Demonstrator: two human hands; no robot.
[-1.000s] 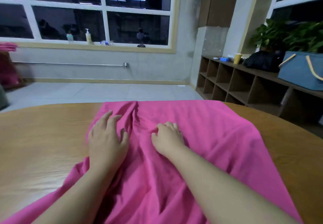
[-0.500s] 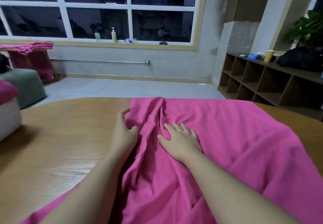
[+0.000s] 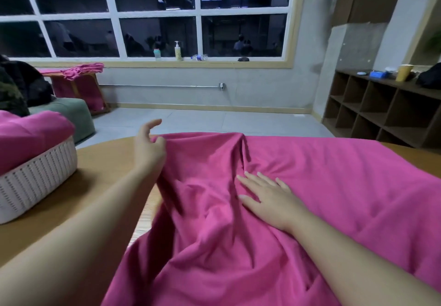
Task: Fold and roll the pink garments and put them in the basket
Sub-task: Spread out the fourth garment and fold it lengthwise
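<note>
Only 1 pink garment (image 3: 310,186), 1 basket (image 3: 35,179)

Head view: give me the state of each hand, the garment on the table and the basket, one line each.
Left hand: pinches the garment's far left edge, lifting it off the table.
Right hand: open, flat, presses on the cloth.
Garment: spread on the table, wrinkled, not yet folded or rolled.
Basket: on the table's left, holds pink cloth heaped above its rim.
</note>
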